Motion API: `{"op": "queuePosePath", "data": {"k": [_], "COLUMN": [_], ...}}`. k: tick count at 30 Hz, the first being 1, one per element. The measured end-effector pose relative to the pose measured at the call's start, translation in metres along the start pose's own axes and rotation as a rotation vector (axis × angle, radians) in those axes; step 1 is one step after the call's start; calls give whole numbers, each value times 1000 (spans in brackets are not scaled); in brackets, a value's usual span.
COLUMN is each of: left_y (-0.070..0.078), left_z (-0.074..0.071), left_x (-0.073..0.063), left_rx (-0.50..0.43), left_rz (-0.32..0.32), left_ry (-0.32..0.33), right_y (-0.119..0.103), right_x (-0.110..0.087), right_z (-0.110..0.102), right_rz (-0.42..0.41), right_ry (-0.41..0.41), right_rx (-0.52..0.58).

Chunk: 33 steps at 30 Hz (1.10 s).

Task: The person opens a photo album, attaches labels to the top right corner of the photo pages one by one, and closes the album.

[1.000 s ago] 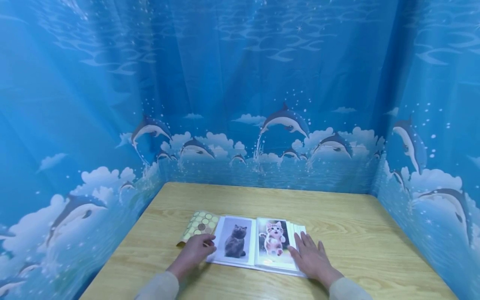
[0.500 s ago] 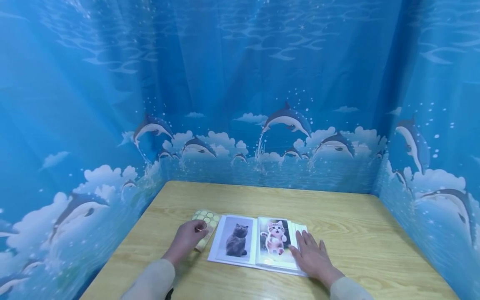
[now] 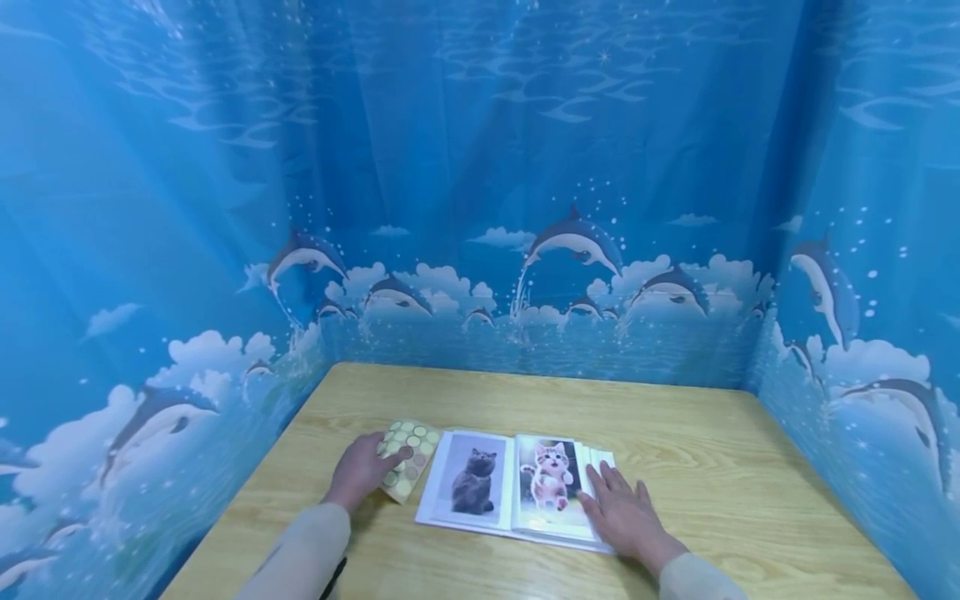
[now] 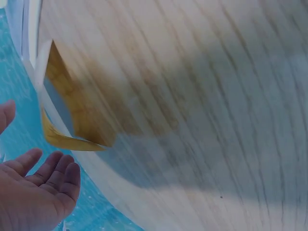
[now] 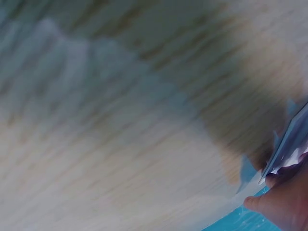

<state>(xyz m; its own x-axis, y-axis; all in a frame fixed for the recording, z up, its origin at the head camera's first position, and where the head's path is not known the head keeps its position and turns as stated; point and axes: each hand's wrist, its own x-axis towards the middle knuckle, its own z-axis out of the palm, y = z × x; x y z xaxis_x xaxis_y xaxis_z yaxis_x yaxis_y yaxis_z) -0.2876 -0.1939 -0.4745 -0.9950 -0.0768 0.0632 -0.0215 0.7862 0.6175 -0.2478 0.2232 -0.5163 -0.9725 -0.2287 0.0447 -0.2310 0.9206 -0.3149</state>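
Note:
In the head view, a sheet of round yellowish stickers (image 3: 409, 442) lies just left of an open photo album (image 3: 506, 527). My left hand (image 3: 360, 471) is at the sheet's left side, its thumb reaching over the stickers. From the left wrist, the sheet (image 4: 60, 82) shows a bent, golden-brown underside, with the fingers of my left hand (image 4: 41, 187) loosely bent below its edge. My right hand (image 3: 626, 512) rests with spread fingers on the album's right side. The album shows a grey cat photo (image 3: 474, 479) and a striped kitten photo (image 3: 550, 479).
The wood-grain table (image 3: 675, 442) carries the album and the sheet. A blue curtain (image 3: 480, 167) printed with dolphins and clouds surrounds it on the left, back and right. Several page edges (image 3: 602, 457) fan out at the album's right.
My left hand has moved left from the album's edge, over the sticker sheet, to its left side. The sheet's near end has shifted right. My right hand has stayed on the album.

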Motion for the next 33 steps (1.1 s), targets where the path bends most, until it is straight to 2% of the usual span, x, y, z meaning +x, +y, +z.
{"op": "queuePosePath", "data": {"k": [6,14,25,33], "left_y": [-9,-6,-13,-14], "left_z": [4,5,12,11], "left_x": [6,6,9,10], "left_rx": [41,38,70,-1], "left_rz": [-24,-76,-8,15], "left_ry": [-14,-46,-9,32], "right_y": [-3,-3,-2,-1], "right_x": [0,0,0,0], "right_z": [-2,-3,-3,-3], "right_rz": [-2,4,7,-2], "right_ry": [-14,-21,-12,-1], "right_rx": [11,-5,-5,-3]}}
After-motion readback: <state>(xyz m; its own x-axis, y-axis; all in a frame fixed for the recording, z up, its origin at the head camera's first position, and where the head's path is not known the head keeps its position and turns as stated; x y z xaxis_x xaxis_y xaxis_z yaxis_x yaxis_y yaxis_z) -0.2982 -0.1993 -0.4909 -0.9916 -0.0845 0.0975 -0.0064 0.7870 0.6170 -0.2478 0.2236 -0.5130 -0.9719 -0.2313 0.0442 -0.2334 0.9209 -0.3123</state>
